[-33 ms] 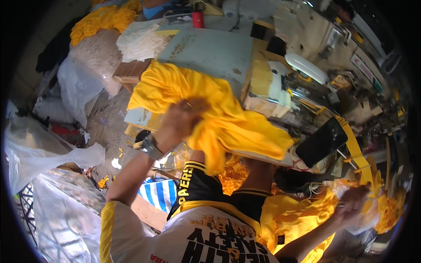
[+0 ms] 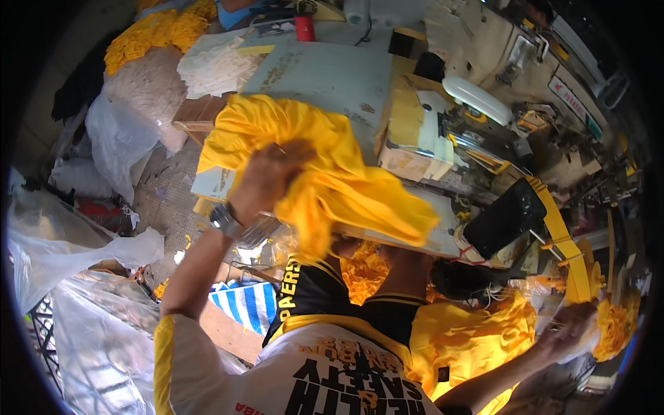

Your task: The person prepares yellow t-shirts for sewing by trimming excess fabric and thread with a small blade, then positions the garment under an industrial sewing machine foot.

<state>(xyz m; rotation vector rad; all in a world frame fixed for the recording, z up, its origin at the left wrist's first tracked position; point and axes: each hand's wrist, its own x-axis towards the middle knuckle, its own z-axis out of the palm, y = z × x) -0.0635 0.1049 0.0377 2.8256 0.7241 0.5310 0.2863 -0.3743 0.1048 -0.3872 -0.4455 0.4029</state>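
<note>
At the bottom of the frame the person's white and yellow shirt fills the lower centre, with both forearms rising from it. The right hand (image 2: 570, 325), at the lower right, is closed on a small bunch of yellow fabric pieces (image 2: 612, 325) wrapped partly in clear film; how tightly the fingers close cannot be told through the blur. Just left of it a heap of yellow cloth (image 2: 477, 332) lies in the lap area. A blue and white striped bag (image 2: 245, 304) sits at lower centre left, and clear plastic bags (image 2: 62, 242) crowd the left edge.

Higher, at the centre, the left hand (image 2: 266, 176), a wristwatch (image 2: 225, 221) on its wrist, is clenched around a large yellow garment (image 2: 325, 166), lifted and bunched above the near edge of the bench (image 2: 332, 76). A dark phone (image 2: 505, 218) on a yellow stand is right of centre. Beyond it a sewing machine (image 2: 484, 104) occupies the upper right. Stacks of yellow cloth pieces (image 2: 149, 34) and white pieces (image 2: 214, 69) sit at the upper left.
</note>
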